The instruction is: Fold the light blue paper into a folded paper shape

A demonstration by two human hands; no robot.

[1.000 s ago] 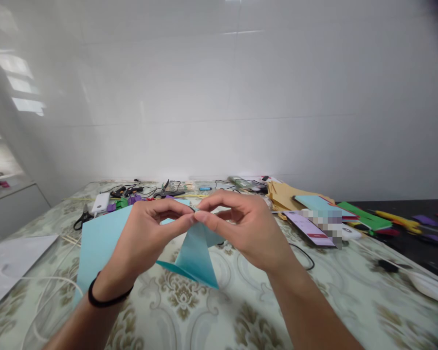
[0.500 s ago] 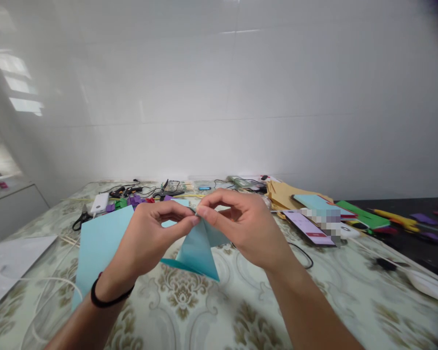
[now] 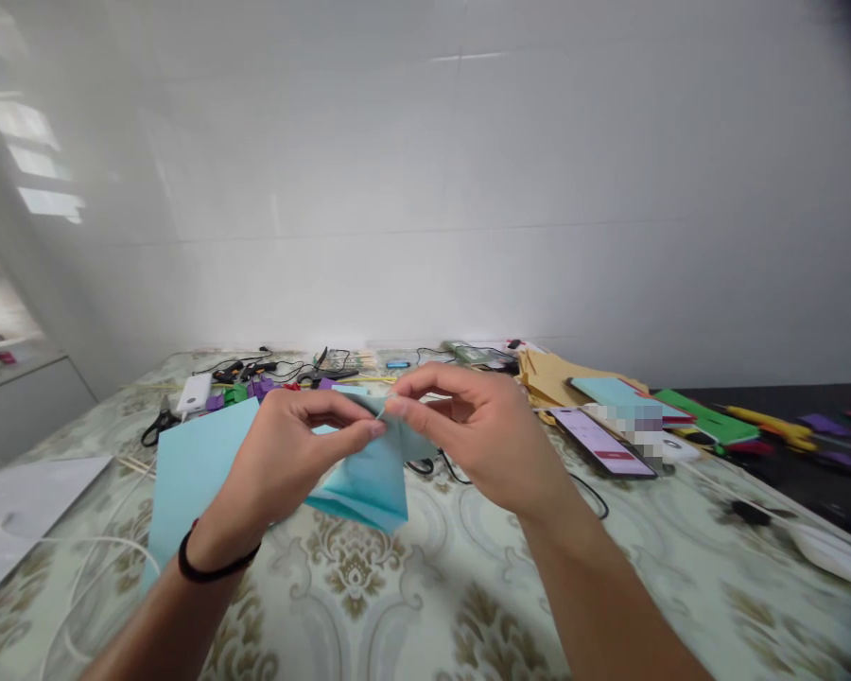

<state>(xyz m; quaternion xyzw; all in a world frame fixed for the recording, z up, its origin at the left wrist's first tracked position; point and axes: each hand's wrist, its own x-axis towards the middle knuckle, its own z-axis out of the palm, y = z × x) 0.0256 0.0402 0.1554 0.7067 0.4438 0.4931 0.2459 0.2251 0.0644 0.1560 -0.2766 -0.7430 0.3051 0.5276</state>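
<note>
A folded piece of light blue paper hangs above the table between my two hands. My left hand pinches its upper edge between thumb and forefinger, and a dark band circles that wrist. Close beside it, my right hand pinches the same edge, the fingertips of both hands nearly touching. The lower part of the paper is folded over and slants down. Part of the paper is hidden behind my fingers. A larger light blue sheet lies on the table behind my left hand.
On the right lie a phone, a yellow-brown envelope and green card. Black scissors and a white power bank sit at the left. Cables and tools line the back; a white cable crosses the left front.
The folded paper has turned between my fingers: its lower right corner has moved up and left, and its face looks wider. Both hands stay nearly in place.
</note>
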